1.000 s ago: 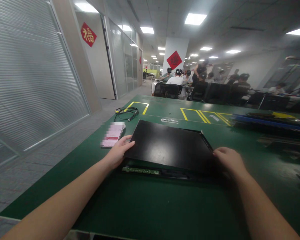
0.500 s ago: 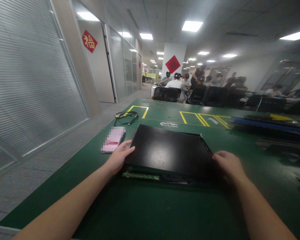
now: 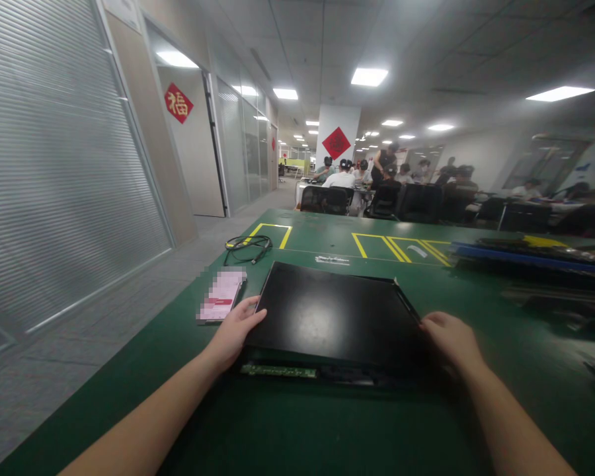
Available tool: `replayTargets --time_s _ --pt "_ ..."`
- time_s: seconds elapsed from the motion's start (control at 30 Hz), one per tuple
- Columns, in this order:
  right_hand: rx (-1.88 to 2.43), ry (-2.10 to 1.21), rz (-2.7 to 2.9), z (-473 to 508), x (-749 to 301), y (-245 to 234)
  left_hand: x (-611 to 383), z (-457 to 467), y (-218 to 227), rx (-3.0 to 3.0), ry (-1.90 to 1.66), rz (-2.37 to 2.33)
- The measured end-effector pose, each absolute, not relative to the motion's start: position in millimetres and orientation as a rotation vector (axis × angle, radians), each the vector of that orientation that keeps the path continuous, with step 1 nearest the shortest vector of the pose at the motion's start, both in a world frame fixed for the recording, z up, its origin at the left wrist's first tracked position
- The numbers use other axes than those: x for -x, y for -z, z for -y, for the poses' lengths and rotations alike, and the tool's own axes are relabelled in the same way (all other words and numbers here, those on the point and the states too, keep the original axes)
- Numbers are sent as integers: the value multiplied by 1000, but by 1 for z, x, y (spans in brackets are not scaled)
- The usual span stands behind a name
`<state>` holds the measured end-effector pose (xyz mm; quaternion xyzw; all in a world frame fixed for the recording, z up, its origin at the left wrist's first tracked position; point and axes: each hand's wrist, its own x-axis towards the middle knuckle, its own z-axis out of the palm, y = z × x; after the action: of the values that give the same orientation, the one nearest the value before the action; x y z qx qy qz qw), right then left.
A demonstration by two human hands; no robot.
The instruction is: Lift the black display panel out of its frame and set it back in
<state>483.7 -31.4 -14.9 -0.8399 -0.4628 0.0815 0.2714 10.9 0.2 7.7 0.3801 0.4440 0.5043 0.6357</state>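
A flat black display panel lies in front of me, its surface reflecting the ceiling light. My left hand grips its left edge, thumb on top and fingers at the side. On the opposite edge, my right hand is closed on the panel's side, with most of its fingers hidden. Along the near edge a narrow green circuit board shows below the panel. A dark strip beside that board is too dim to make out. Just beyond my left hand lies a phone with a lit, partly blurred screen.
The green table carries yellow tape markings. A coiled black cable lies at the far left. Dark parts and a blue-edged stack are on the right. Beyond are chairs and several people seated at tables.
The whole scene sits slightly lower in the picture, as my head has tilted up a little. Both hands keep their hold on the panel, which has barely moved on the table.
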Motion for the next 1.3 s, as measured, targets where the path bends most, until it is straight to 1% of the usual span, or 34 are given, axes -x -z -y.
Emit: replayTargets --time_s 0.5,0.77,0.97,1.3 --pt "2268 -191 1249 32 -486 11 -10 -4 3 -855 -1200 -945" --pt "2289 -305 1226 33 -487 6 -9 -6 7 -872 -1200 -936" --pt "2277 -165 1271 32 -482 10 -9 -6 5 -887 -1199 -934" --pt "2297 -144 1287 32 -484 13 -8 -6 4 -904 -1190 -957"
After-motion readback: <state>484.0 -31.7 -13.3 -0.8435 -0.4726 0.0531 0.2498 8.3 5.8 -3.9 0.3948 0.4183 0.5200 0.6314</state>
